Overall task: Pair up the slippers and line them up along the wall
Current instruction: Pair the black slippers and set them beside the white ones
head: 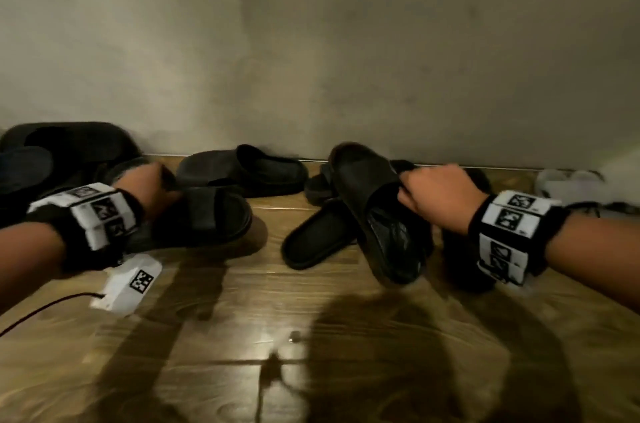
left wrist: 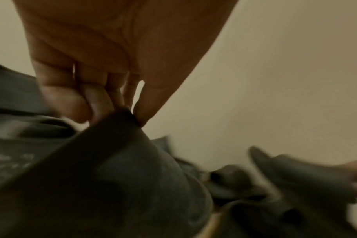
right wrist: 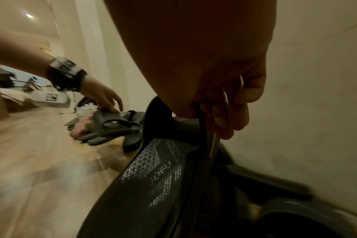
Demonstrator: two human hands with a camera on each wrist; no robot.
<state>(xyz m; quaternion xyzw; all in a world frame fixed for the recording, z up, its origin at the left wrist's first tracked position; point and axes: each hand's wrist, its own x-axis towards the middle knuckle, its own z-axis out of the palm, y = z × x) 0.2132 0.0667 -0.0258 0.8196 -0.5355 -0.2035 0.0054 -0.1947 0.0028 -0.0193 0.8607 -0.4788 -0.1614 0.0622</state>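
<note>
Nearest me, glossy wood-grain floor planks (head: 242, 336) carried long shadows, and a white tagged box (head: 126, 284) on a thin dark cable hung just below my left wrist.

My left hand (head: 147, 188) had thumb and fingertips (left wrist: 145, 103) pinched on the heel edge of a black two-strap sandal (head: 207, 218), a thick, rounded, matte sole with broad bands, lying a little out from the wall (head: 311, 41). My right hand (head: 436, 195) was curled round the wide strap of a black slide (head: 377, 214), fingers (right wrist: 230, 112) hooked under the band; the slide was lifted and tilted, heel toward me, its footbed (right wrist: 159, 173) embossed with a fine triangular grid. Beside it, a flat black slide (head: 315, 242) lay on the planks, angled away from the wall.

Closer to the wall, between my two hands, a chunky black slide (head: 242, 173) with a smooth moulded band sat almost against the baseboard. Left of it, against the wall, was a heap of dark slippers (head: 62, 152), too blurred to tell apart. Far right along the wall lay a pale, fluffy-looking slipper (head: 568, 185), also blurred. The wall itself was plain, matte and grey-beige.
</note>
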